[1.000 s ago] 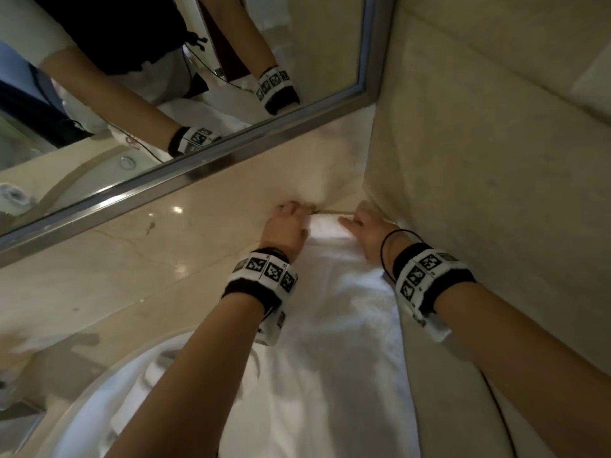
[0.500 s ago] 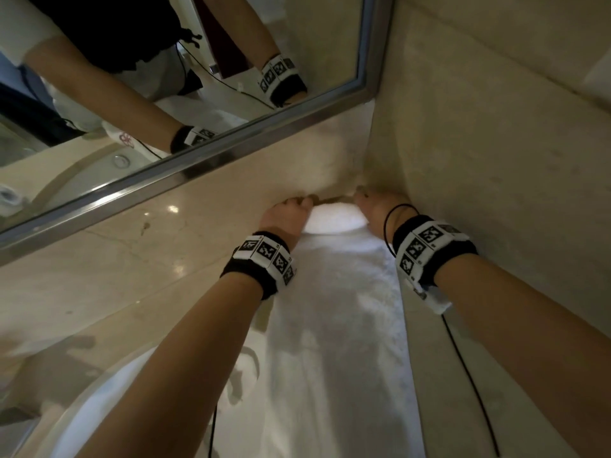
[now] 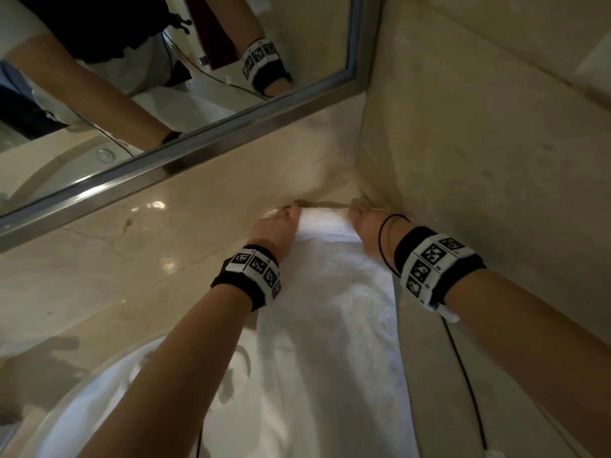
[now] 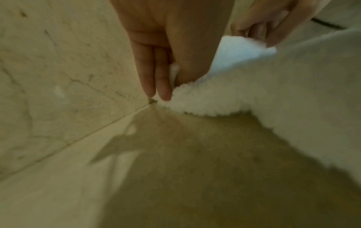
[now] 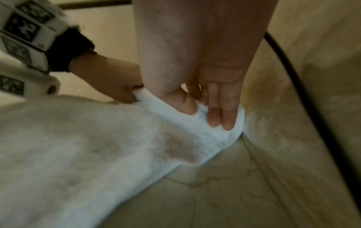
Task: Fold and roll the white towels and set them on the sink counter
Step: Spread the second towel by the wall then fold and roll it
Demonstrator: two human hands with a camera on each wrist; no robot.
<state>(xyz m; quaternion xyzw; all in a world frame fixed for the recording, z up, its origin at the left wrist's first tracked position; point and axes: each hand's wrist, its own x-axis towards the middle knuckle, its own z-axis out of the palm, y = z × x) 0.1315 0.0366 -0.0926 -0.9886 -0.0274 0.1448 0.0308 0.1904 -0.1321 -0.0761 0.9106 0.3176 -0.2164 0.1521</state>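
Observation:
A long folded white towel [image 3: 330,312] lies lengthwise on the beige marble counter [image 3: 132,259], its far end turned over into a small roll [image 3: 325,219] close to the back corner. My left hand [image 3: 277,226] pinches the roll's left end between thumb and fingers [image 4: 162,86]. My right hand [image 3: 367,223] pinches the right end, thumb on the near side and fingers [image 5: 222,117] on the far side of the white towel [image 5: 97,154]. The near end of the towel hangs over a white basin [image 3: 82,408].
A marble side wall [image 3: 479,160] rises right beside my right hand. A metal-framed mirror [image 3: 198,143] runs along the back and reflects my arms. A black cable [image 3: 463,375] trails from my right wrist along the counter.
The towel's far edge lay flat a second ago; both hands have lifted it and turned it over toward me into a small roll. The hands have drawn slightly nearer.

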